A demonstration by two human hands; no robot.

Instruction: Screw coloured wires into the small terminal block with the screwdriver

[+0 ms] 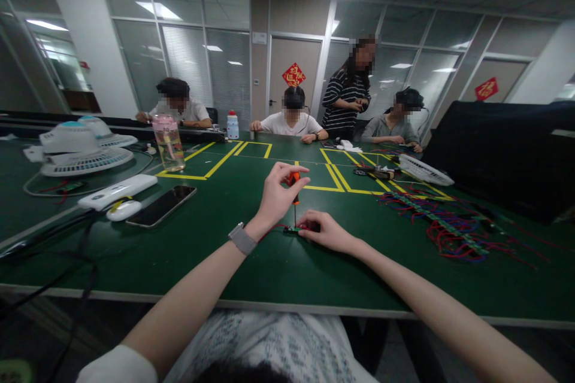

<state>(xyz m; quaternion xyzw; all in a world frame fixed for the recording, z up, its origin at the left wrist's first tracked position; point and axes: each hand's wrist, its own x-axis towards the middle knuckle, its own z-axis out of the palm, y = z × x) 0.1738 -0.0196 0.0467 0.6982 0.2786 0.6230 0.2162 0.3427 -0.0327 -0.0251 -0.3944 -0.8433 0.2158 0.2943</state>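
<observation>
Here, your left hand [276, 194] pinches an orange-handled screwdriver [294, 182] upright; directly below that grip, your right hand [326, 230] pins the small circuit board [293, 230] to the green table [224, 251]. Keep the shaft vertical, board flat.

A worker seen from a head-mounted camera, both forearms bare to above the elbow. The left wrist carries a watch [242, 239] on a grey band with a pale, squarish case. A short white sleeve [117, 365] covers the left upper arm at the lower edge of the frame. Across the torso runs a white shirt [274, 341] printed with fine rows of small dark lettering or marks, too small to read. The left hand [277, 194] and right hand [327, 231] are ungloved and without rings.
</observation>
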